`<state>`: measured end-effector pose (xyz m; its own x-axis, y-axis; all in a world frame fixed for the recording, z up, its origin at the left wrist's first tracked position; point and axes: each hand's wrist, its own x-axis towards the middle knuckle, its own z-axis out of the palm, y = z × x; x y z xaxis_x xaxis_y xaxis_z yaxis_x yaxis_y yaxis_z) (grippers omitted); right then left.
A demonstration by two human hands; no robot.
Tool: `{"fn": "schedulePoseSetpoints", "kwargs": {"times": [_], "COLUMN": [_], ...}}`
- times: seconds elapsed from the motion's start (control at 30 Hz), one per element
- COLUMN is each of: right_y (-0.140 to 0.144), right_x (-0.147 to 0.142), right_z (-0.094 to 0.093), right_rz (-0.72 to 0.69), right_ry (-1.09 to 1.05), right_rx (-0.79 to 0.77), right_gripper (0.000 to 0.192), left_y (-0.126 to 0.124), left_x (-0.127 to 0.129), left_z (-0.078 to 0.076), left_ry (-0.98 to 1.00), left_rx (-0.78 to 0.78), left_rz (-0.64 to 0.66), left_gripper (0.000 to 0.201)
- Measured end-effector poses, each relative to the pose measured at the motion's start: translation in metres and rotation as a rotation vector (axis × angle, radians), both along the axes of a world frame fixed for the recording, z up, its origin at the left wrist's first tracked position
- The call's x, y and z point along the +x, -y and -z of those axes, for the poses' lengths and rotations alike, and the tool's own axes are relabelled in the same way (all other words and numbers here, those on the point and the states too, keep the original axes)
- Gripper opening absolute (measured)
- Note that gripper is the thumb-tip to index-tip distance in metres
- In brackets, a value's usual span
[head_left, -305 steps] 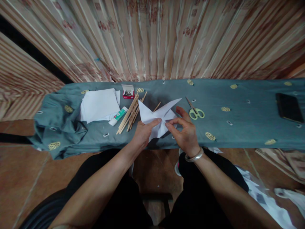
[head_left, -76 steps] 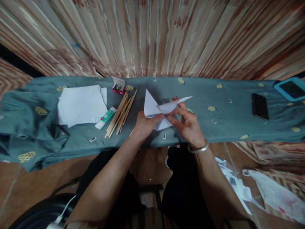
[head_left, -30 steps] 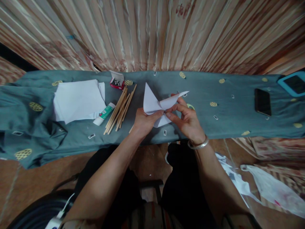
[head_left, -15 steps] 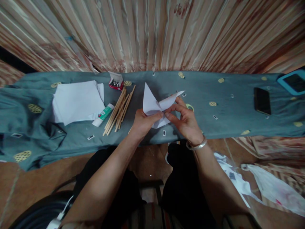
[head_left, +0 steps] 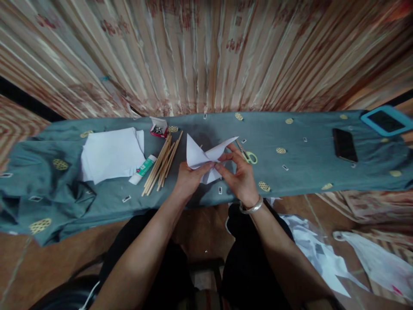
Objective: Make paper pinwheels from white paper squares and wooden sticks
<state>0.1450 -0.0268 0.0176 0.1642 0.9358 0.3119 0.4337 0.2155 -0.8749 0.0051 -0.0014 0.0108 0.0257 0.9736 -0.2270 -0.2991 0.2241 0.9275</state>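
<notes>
Pinch folded white paper [head_left: 197, 156] at centre with left hand [head_left: 187, 180] and right hand [head_left: 239, 178], both closed on it; align points before creasing. Keep clear of wooden sticks [head_left: 161, 165] and scissors [head_left: 248, 155].

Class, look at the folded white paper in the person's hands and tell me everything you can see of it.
The folded paper is plain white, thin and creased, with two pointed flaps rising like wings and a lower tip. The left hand and right hand pinch it at its middle, above the near edge of the grey-green cloth.
</notes>
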Motion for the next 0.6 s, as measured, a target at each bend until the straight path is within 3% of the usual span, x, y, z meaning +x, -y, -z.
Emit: {"fn": "schedulePoseSetpoints", "kwargs": {"times": [0.23,0.4,0.6], "right_y": [-0.004,-0.008,-0.01], "right_x": [-0.002,-0.003,-0.005], "right_z": [0.007,0.011,0.015], "right_rz": [-0.027,-0.117,-0.054], "right_ry": [-0.14,-0.337,-0.395], "right_rx": [-0.024,-0.14,-0.202], "right_gripper": [0.068,0.085,0.091], "left_y": [0.001,0.002,0.003], "left_x": [-0.004,-0.006,-0.006], "left_z": [-0.003,-0.001,0.001], "left_ry": [-0.036,-0.065,-0.07], "left_rx": [-0.006,-0.009,-0.009], "left_rz": [-0.018,-0.024,-0.039], "left_gripper": [0.036,0.039,0.037]}}
